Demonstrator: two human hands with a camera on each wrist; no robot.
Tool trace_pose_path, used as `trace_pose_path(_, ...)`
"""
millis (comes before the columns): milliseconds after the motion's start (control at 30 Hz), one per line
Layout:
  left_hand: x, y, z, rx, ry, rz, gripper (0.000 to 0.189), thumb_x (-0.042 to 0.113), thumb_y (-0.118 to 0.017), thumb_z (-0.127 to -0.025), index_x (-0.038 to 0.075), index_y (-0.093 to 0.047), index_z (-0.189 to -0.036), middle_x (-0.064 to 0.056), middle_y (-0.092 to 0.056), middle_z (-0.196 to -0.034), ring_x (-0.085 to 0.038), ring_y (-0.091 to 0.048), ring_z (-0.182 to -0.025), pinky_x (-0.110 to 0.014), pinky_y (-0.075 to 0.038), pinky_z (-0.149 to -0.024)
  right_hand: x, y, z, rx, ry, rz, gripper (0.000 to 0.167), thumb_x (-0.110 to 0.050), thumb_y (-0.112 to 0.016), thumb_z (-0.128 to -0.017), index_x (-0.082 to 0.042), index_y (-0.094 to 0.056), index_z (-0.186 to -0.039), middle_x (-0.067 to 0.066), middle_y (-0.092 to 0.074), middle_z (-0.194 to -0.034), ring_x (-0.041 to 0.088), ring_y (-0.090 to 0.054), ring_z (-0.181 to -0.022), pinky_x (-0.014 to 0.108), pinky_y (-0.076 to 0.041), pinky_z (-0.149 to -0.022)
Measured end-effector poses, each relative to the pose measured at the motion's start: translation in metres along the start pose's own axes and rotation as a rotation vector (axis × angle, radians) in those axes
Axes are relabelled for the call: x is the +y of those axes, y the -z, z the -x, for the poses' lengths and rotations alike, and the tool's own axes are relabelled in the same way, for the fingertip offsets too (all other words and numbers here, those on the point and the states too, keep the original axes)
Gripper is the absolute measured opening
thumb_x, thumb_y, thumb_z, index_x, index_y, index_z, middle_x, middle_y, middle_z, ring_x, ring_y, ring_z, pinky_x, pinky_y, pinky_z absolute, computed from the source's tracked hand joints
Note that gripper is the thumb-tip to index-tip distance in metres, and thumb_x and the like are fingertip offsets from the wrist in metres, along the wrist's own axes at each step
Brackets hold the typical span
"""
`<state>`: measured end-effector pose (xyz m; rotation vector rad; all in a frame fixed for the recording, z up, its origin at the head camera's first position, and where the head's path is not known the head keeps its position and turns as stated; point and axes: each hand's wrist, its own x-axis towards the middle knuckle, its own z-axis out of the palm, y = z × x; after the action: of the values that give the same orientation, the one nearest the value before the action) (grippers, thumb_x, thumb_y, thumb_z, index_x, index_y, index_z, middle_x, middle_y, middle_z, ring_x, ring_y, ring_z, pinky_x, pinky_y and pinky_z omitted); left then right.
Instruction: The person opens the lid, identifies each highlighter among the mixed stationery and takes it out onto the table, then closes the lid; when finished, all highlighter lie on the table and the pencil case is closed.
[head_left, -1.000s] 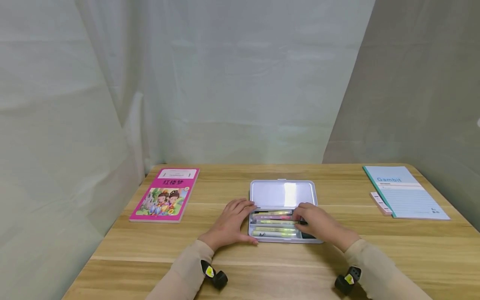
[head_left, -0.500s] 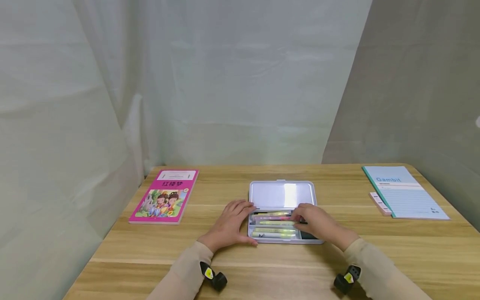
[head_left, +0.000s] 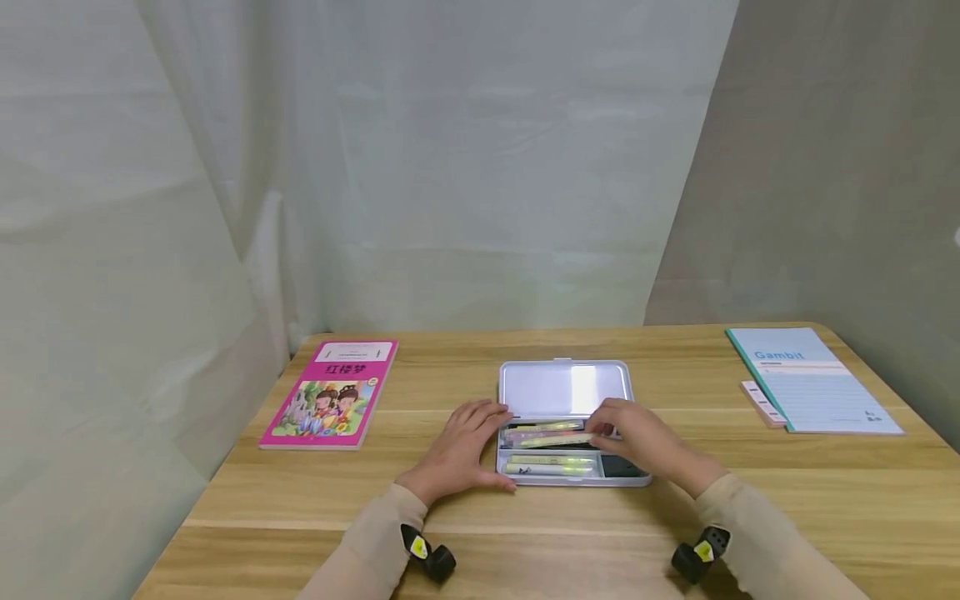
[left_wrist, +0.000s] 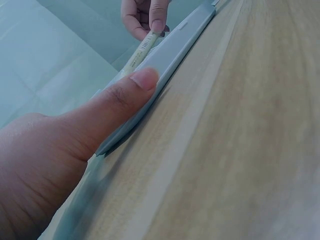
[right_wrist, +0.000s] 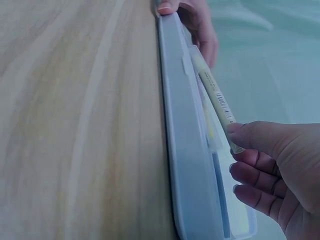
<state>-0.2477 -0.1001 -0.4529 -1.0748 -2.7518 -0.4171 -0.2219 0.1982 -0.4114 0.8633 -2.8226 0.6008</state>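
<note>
A white pencil case [head_left: 566,482] lies with its lid raised, holding several pens and highlighters. My left hand [head_left: 461,450] holds its left end, thumb at the front edge and fingers by the hinge side. In the left wrist view that thumb [left_wrist: 120,102] rests against the case's front wall. My right hand [head_left: 645,437] pinches the end of a pale yellow highlighter [right_wrist: 217,97] between thumb and fingers. This highlighter is tilted, its held end raised above the case. A black item [head_left: 621,467] lies in the front right compartment.
A pink picture-cover book [head_left: 330,393] lies at the table's left. Over on the right are a light blue notebook [head_left: 817,383] and a small pale pink box-like item [head_left: 763,404] beside it. Pale curtains hang behind the wooden table [head_left: 570,542].
My right hand has risen slightly, lifting one end of the yellow highlighter and uncovering more of the black item. The left hand has stayed at the case's left end.
</note>
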Motion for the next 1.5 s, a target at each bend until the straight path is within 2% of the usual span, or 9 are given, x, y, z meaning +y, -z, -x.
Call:
trace_pose_path(267,-0.001,0.001,0.000,0.003,0.006,0.009,0.099,0.070,-0.074,-0.064,0.016,-0.046,-0.142,-0.002,-0.044,-0.147,-0.025,-0.035,-0.139,-0.046,-0.025,-0.121,0.005,0.010,0.003,0.063,-0.001,-0.011,0.009,-0.012,-0.075,-0.081,-0.015,-0.070,-0.089,-0.008,-0.062,-0.083,0.003,-0.056,-0.076,0.022,-0.054,-0.067)
trace_pose_path(533,0.000,0.000,0.000,0.001,-0.003,0.016,0.099,0.069,-0.074,-0.064,0.015,-0.046,-0.141,-0.002,-0.045,-0.146,-0.025,-0.036,-0.139,-0.045,-0.025,-0.121,0.007,0.025,0.009,0.046,-0.058,-0.057,0.009,-0.015,-0.073,-0.084,-0.015,-0.070,-0.092,-0.007,-0.062,-0.085,0.005,-0.054,-0.078,0.026,-0.056,-0.070)
trace_pose_path(800,0.000,0.000,0.001,0.001,-0.009,0.011,0.099,0.069,-0.074,-0.064,0.015,-0.046,-0.142,-0.002,-0.045,-0.146,-0.024,-0.036,-0.139,-0.043,-0.025,-0.121,0.016,0.033,0.018,0.061,-0.085,-0.099,0.006,-0.013,-0.071,-0.086,-0.015,-0.070,-0.091,-0.008,-0.061,-0.085,0.003,-0.052,-0.077,0.022,-0.052,-0.067)
trace_pose_path(967,0.000,0.001,0.000,-0.003,-0.008,0.013,0.099,0.069,-0.074,-0.064,0.015,-0.046,-0.142,-0.002,-0.044,-0.147,-0.024,-0.036,-0.139,-0.043,-0.024,-0.122,0.022,0.039,0.024,0.087,-0.117,-0.099,0.004,-0.014,-0.070,-0.087,-0.015,-0.070,-0.090,-0.008,-0.061,-0.086,0.002,-0.051,-0.078,0.021,-0.051,-0.068)
trace_pose_path(1233,0.001,0.000,-0.001,-0.015,-0.002,0.028,0.099,0.069,-0.074,-0.064,0.015,-0.045,-0.142,-0.002,-0.043,-0.147,-0.024,-0.035,-0.140,-0.044,-0.024,-0.122,0.034,0.050,0.035,0.161,-0.139,-0.079,0.007,-0.007,-0.070,-0.085,-0.012,-0.071,-0.090,-0.004,-0.063,-0.085,0.000,-0.051,-0.075,0.020,-0.050,-0.063)
trace_pose_path(1500,0.000,0.000,-0.001,-0.022,0.009,0.022,0.099,0.070,-0.073,-0.064,0.016,-0.044,-0.143,-0.002,-0.043,-0.148,-0.024,-0.034,-0.140,-0.044,-0.023,-0.122,0.048,0.060,0.049,0.212,-0.149,-0.025,0.007,-0.010,-0.072,-0.084,-0.013,-0.071,-0.090,-0.006,-0.063,-0.082,-0.005,-0.049,-0.072,0.018,-0.049,-0.060)
